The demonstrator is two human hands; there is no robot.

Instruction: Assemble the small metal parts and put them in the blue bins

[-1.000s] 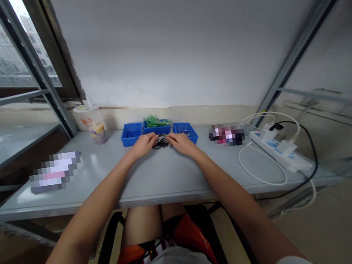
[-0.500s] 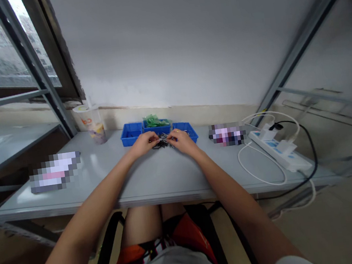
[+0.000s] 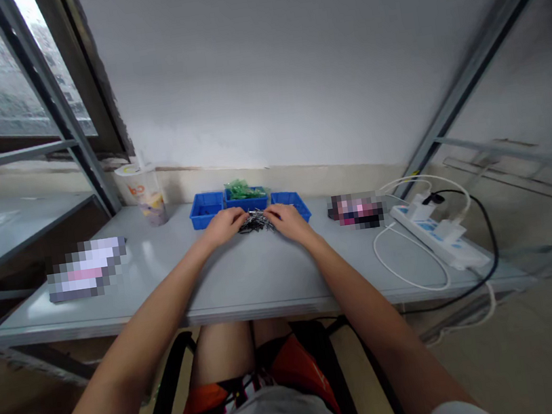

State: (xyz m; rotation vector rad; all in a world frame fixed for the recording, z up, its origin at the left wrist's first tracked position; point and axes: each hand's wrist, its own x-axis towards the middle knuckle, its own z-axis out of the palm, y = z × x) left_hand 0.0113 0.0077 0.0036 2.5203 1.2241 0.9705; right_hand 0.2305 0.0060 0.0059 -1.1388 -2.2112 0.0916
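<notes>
A loose pile of small, thin silver and black pieces (image 3: 256, 221) lies on the grey table in front of the blue bins; their kind is too small to tell. At the pile's left edge is my left hand (image 3: 228, 225), fingers drawn together with the tips among the pieces. My right hand (image 3: 287, 220) touches the right edge, its fingers bent and closed toward the thumb. What either hand pinches is too small to make out. Just behind the hands stand a left blue bin (image 3: 209, 220), a middle blue bin (image 3: 247, 203) and a right blue bin (image 3: 303, 213).
Green pieces (image 3: 240, 189) heap up in the middle bin. A drink cup with a straw (image 3: 150, 197) stands at the back left; a blurred-out phone-like object (image 3: 87, 269) lies nearer. On the right are another blurred object (image 3: 356, 211) and a power strip (image 3: 439, 235) with cables.
My hands have moved slightly apart, the right one a little to the right, so more of the pile shows between them. The bins have not moved.
</notes>
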